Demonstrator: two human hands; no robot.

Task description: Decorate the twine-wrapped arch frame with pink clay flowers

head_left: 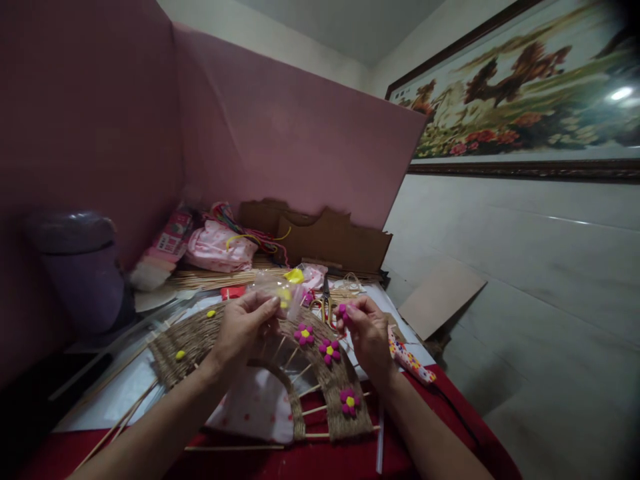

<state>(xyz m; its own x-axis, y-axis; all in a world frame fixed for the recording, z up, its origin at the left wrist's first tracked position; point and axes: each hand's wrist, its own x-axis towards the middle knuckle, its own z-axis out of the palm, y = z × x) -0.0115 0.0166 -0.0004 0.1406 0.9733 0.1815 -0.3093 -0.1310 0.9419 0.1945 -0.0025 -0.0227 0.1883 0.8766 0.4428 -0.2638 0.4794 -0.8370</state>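
Note:
My left hand [245, 327] is closed in a pinch at the edge of a small clear plastic bag [295, 297] with yellow bits showing in it. My right hand [369, 337] pinches a small magenta clay piece [343, 311] between thumb and fingertips. Below both hands lies an arched, twine-wrapped stick frame [345, 373]. On its right side sit magenta flowers with yellow centres, among them a lower flower [349, 401] and a middle flower [329, 351]. Its left side bears single yellow dots, such as a yellow dot [181, 355]. My left forearm covers part of the frame.
Gold-handled scissors [323, 308] lie behind the frame. A floral-patterned tool [413, 360] with a black cord is at the right edge of the red cloth [450, 413]. A purple bin [83, 280], thin sticks [215, 277] and torn cardboard [330, 240] stand around the back and left.

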